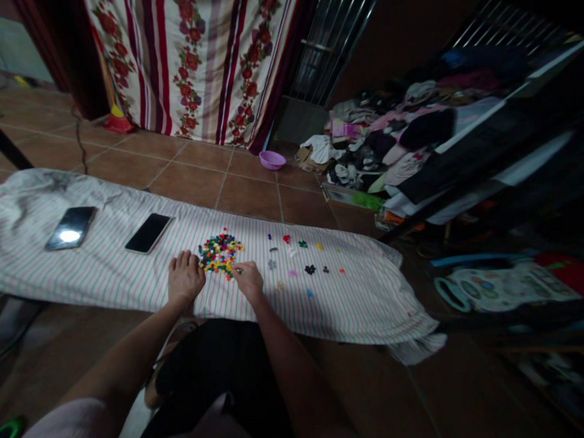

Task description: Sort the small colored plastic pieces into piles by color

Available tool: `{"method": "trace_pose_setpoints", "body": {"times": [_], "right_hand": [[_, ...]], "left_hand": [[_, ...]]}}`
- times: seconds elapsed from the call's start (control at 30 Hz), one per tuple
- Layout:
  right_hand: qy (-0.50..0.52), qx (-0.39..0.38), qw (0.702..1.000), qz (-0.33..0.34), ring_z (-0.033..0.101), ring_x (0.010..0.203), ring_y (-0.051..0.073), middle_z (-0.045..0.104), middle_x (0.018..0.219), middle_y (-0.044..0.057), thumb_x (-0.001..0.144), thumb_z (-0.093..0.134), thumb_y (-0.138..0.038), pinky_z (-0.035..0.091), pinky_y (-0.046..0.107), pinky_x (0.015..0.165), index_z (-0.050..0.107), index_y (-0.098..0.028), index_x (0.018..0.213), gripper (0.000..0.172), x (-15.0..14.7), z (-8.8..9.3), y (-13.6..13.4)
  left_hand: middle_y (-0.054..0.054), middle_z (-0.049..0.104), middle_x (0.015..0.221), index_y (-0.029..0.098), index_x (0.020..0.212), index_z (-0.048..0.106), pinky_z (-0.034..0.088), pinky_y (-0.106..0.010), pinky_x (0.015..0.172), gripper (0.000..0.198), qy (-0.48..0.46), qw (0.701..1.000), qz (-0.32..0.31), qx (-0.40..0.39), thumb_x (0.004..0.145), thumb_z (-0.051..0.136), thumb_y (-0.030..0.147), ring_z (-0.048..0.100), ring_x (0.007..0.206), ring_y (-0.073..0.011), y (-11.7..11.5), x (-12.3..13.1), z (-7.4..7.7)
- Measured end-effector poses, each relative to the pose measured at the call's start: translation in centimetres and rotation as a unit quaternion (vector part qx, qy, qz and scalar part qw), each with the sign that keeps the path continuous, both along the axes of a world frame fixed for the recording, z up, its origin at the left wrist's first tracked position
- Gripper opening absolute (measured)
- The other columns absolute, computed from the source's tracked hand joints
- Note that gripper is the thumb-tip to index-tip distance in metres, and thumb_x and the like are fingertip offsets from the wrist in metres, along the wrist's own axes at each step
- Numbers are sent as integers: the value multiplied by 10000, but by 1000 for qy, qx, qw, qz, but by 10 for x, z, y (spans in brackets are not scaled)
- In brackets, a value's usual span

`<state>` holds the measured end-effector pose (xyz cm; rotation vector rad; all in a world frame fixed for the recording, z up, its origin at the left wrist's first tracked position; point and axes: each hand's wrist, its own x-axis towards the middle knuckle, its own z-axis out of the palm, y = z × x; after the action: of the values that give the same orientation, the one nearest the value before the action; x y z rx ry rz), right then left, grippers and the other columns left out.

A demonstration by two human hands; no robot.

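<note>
A pile of small multicoloured beads lies on the striped cloth in front of me. My left hand rests flat on the cloth at the pile's left edge, fingers stretched out. At the near right edge of the pile, my right hand has its thumb and forefinger pinched together; whatever is between them is too small to make out. To the right lie little groups sorted by colour, among them a black group, a red group, a green group and a blue group.
Two phones, one with a bright reflection and one dark, lie left of the pile. Beyond the cloth, a purple basin stands on the tiled floor. A heap of clothes is at the back right, near a floral curtain.
</note>
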<state>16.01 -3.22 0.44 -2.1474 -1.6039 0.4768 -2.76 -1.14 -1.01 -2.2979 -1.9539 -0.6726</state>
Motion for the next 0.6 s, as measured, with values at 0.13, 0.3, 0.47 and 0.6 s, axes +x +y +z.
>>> {"method": "trace_pose_setpoints", "body": {"times": [0.13, 0.3, 0.47, 0.6], "right_hand": [[-7, -5, 1000, 2, 635, 980, 133, 696, 1060, 2, 901, 583, -308, 463, 184, 763, 780, -305, 949, 203, -1, 2, 0], [-1, -28, 1000, 13, 625, 993, 156, 670, 1076, 12, 890, 597, -370, 466, 215, 767, 763, -303, 968, 195, -6, 10, 0], [6, -20, 1000, 17, 610, 1028, 165, 667, 1054, 38, 868, 639, -309, 460, 218, 817, 754, -264, 964, 157, -12, 12, 1], [14, 26, 999, 12, 617, 978, 163, 688, 977, 42, 882, 611, -273, 455, 218, 841, 751, -235, 897, 146, -13, 6, 4]], "left_hand": [[-210, 583, 1357, 108, 1112, 624, 323, -509, 1118, 345, -5, 1000, 3, -2, 881, 408, 245, 477, 1333, -340, 0, 1, 0], [-202, 591, 1349, 112, 1113, 626, 328, -502, 1114, 346, -2, 1000, 2, 10, 888, 401, 249, 485, 1328, -334, 1, 1, -1], [-194, 598, 1343, 118, 1106, 628, 336, -499, 1108, 341, 6, 1000, 5, 14, 887, 404, 252, 490, 1324, -336, 1, 0, -2], [-192, 595, 1349, 123, 1105, 629, 334, -498, 1113, 339, 2, 1000, 7, 6, 883, 409, 253, 489, 1328, -333, 2, 0, -2]]}}
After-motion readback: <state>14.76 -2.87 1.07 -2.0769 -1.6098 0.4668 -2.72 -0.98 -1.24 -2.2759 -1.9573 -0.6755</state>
